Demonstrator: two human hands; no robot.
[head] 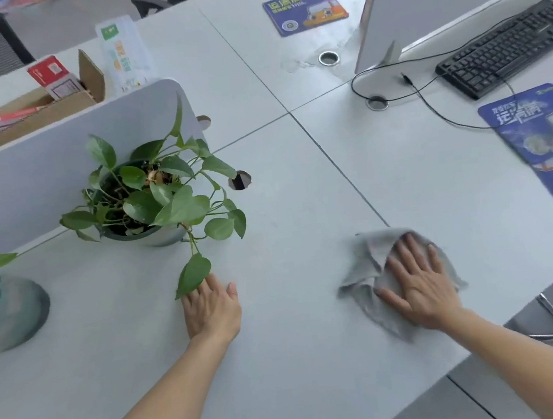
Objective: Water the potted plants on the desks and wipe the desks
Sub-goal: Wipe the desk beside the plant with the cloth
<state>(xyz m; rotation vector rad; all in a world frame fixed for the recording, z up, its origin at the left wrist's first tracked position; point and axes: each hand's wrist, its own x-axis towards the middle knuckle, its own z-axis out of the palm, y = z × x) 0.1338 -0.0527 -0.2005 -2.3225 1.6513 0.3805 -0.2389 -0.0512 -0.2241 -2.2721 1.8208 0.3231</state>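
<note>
Here, white desk [296,362], grey cloth [370,288].

Both my forearms reach forward, bare to past the elbow. My left hand [211,311] lies palm down, fingers together and pointing ahead, thumb tucked alongside, wrist straight. My right hand [419,291] lies flat too, palm down, fingers spread wide and angled slightly leftward, thumb splayed out to the left. The hands are well apart.
</note>
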